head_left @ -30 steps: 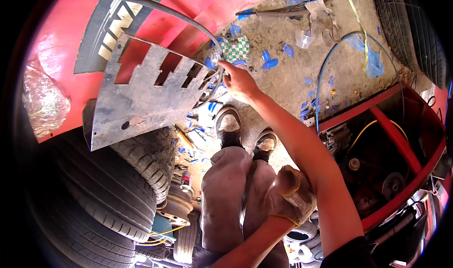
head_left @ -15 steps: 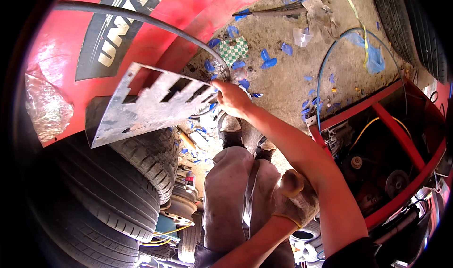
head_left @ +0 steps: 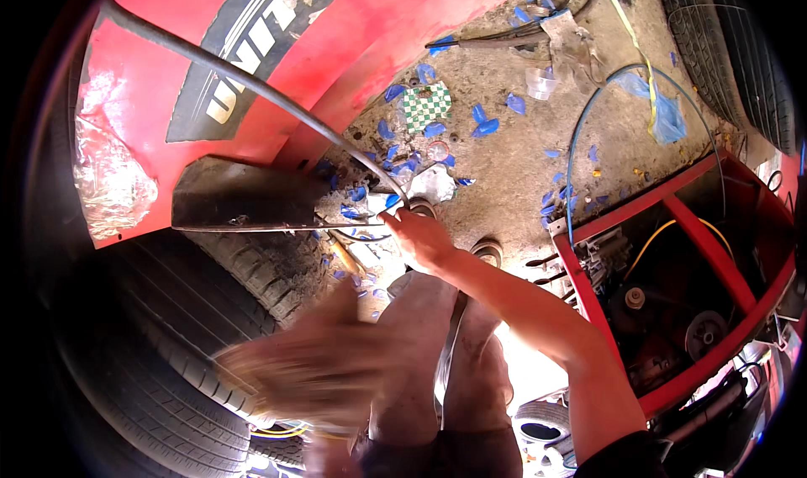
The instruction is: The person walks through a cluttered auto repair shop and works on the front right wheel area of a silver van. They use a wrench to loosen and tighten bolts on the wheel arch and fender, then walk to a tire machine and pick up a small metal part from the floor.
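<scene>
My bare right hand is closed on the end of a flat metal plate, turned so that little more than its thin edge shows. A dark panel at the foot of the red machine lies just behind the plate. Passing close to my right fingers is a dark hose; whether they touch it I cannot tell. My left hand, in a dirty work glove, is smeared by motion over my legs and near the stacked tires. Its fingers cannot be made out.
A red machine stands at the far left. Tires are piled at the lower left. Blue scraps and a green checkered piece litter the concrete floor. A red metal frame with mechanical parts is on the right.
The plate has tilted from showing its slotted face to nearly edge-on, and my right hand has lowered slightly. My gloved left hand has swung from beside my right arm over to the left.
</scene>
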`<control>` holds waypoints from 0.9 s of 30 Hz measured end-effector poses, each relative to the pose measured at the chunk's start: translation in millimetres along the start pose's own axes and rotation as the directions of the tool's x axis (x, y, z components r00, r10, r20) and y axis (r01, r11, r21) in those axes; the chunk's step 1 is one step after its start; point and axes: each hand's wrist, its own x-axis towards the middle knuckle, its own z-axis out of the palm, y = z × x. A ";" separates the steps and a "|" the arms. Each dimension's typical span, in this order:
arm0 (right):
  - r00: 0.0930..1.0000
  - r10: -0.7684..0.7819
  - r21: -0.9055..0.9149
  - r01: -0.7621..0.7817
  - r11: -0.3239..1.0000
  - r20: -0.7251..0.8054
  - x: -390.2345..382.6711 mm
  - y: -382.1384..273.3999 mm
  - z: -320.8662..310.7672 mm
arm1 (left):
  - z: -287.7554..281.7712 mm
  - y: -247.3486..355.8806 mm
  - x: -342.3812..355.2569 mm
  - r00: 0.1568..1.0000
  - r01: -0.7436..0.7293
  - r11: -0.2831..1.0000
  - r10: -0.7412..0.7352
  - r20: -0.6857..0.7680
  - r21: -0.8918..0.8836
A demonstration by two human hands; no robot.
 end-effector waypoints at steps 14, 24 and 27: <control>0.976 0.177 0.320 -0.129 0.939 -0.125 36.3 28.1 -21.7 | -10.5 -130.8 -50.0 0.986 0.068 0.977 -0.097 0.137 0.202; 0.818 0.354 0.163 -0.315 0.935 -0.453 132.6 44.7 -15.2 | 38.2 -17.1 -74.9 0.985 -0.086 0.966 0.046 0.163 0.243; 0.877 0.289 0.064 -0.288 0.956 -0.383 139.1 47.5 -11.8 | 42.8 -7.4 -76.3 0.984 -0.085 0.965 0.042 0.174 0.249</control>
